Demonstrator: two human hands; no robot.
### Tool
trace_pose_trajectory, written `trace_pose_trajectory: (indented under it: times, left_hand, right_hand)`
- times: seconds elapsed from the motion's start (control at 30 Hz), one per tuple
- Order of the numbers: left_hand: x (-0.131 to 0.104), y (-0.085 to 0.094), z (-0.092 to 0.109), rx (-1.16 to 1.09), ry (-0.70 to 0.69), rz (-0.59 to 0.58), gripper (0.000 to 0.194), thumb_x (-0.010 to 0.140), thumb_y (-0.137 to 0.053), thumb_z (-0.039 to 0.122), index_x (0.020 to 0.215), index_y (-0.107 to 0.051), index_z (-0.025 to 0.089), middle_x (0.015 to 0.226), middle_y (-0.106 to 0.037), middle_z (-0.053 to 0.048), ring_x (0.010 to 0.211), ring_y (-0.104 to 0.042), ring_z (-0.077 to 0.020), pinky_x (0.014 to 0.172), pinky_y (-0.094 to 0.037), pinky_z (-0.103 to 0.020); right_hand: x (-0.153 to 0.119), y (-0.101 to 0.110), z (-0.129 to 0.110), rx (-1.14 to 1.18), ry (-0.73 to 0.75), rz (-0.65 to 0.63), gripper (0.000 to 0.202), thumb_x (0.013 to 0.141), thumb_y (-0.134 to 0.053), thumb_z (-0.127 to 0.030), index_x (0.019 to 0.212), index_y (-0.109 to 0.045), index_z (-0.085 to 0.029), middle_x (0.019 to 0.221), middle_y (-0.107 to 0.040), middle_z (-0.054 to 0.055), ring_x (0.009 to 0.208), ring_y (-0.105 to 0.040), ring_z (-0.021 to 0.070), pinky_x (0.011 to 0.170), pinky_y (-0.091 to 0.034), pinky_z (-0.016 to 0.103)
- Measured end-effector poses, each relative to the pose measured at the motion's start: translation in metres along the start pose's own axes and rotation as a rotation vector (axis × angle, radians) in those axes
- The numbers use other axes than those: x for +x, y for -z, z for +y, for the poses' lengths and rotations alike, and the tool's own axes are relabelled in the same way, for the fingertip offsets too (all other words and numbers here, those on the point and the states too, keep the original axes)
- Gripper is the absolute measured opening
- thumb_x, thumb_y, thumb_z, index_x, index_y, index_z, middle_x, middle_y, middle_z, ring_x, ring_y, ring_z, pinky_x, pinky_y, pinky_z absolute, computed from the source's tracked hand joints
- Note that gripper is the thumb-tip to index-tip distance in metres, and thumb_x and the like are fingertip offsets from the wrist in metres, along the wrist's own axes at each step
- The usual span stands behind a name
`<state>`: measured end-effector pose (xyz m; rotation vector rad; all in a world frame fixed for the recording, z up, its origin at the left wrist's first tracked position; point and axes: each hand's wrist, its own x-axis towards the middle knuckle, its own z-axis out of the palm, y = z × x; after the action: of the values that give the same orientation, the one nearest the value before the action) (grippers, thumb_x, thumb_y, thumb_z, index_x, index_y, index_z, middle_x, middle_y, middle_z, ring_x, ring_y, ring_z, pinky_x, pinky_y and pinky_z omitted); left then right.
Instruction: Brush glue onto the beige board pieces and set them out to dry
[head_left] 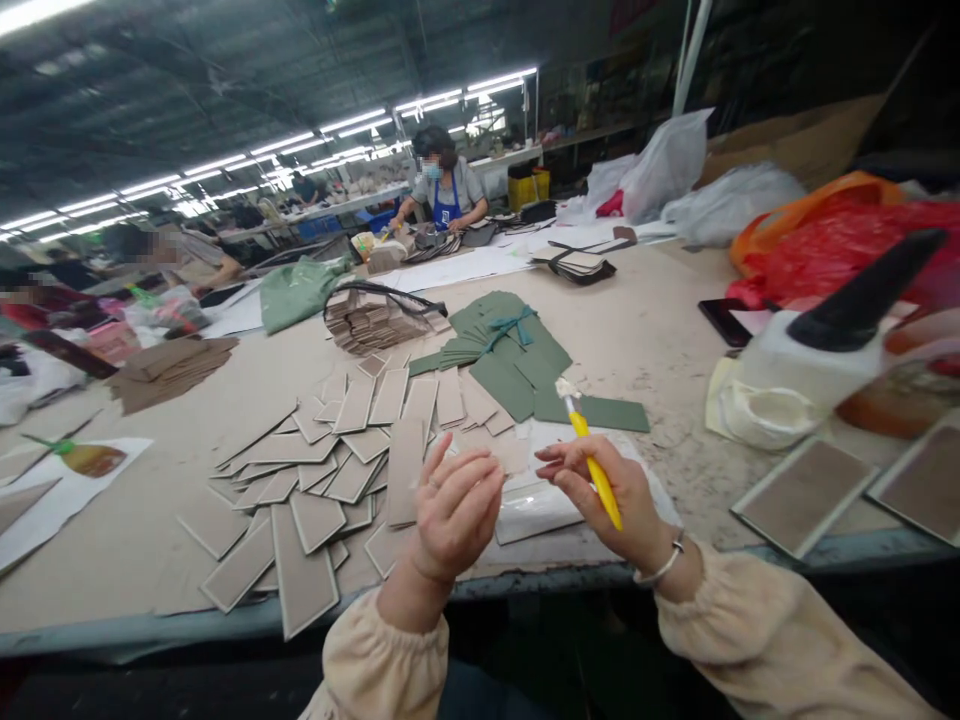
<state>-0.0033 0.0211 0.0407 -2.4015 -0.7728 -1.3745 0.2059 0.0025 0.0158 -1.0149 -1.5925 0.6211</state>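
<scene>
My right hand (611, 495) holds a yellow-handled brush (596, 470) against the palm, its pale, glue-coated bristles pointing up and away from me. The thumb and forefinger of that hand are a little apart. My left hand (459, 500) hovers over the table's front edge, fingers loosely bent and apart, with nothing visible in it. Left of it spreads a loose heap of beige rectangular panels (307, 580) with light edges. Between my hands lies a clear plastic sheet (536, 505) over a white surface. Green pieces (525, 360), some tied with a teal strip, lie beyond the brush.
On the right stand a white bottle with a black nozzle (870, 300), a roll of tape (765, 412), a dark phone (724, 322) and red plastic bags (847, 240). A banded stack of beige pieces (375, 320) lies farther back. A co-worker (446, 185) sits across the table.
</scene>
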Motion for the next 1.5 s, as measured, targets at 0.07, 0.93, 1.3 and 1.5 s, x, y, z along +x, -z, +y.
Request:
trace_pose_trajectory:
  times: [0.07, 0.93, 1.3, 1.5]
  left_hand:
    - [0.002, -0.006, 0.011, -0.031, -0.044, -0.039, 0.023, 0.078, -0.064, 0.005, 0.095, -0.064, 0.019, 0.091, -0.073, -0.004, 0.096, -0.067, -0.0183, 0.106, -0.04, -0.053]
    - [-0.026, -0.009, 0.008, -0.887, 1.472, -0.172, 0.03, 0.066, -0.075, 0.04, 0.07, -0.061, 0.014, 0.054, -0.059, 0.003, 0.049, -0.058, -0.0093, 0.043, -0.037, -0.016]
    - [-0.047, 0.009, -0.017, -0.222, 0.799, -0.857, 0.014, 0.081, -0.059, 0.025, 0.081, -0.072, 0.02, 0.08, -0.073, -0.003, 0.076, -0.065, -0.0169, 0.07, -0.046, -0.026]
    - [-0.049, -0.002, -0.014, -0.258, 0.699, -0.959, 0.015, 0.078, -0.06, 0.017, 0.081, -0.074, 0.02, 0.079, -0.071, -0.004, 0.076, -0.065, -0.0164, 0.072, -0.047, -0.025]
  right_hand:
    - [-0.002, -0.002, -0.004, 0.055, -0.08, 0.008, 0.015, 0.086, -0.061, -0.03, 0.086, -0.048, -0.023, 0.084, -0.066, 0.002, 0.074, -0.068, 0.0161, 0.068, -0.057, 0.029]
    - [-0.009, 0.064, 0.032, -0.05, -0.26, 0.133, 0.025, 0.077, -0.068, -0.04, 0.083, -0.05, -0.023, 0.083, -0.061, 0.0, 0.056, -0.059, 0.0121, 0.053, -0.053, 0.026]
    - [-0.015, 0.072, 0.053, -0.298, -0.218, 0.068, 0.017, 0.08, -0.065, -0.038, 0.079, -0.054, -0.024, 0.071, -0.054, -0.002, 0.056, -0.055, 0.0138, 0.047, -0.048, 0.026]
    - [-0.017, 0.063, 0.056, -0.37, -0.206, 0.027, 0.017, 0.081, -0.063, -0.038, 0.079, -0.053, -0.024, 0.071, -0.055, -0.002, 0.06, -0.057, 0.0151, 0.05, -0.048, 0.027]
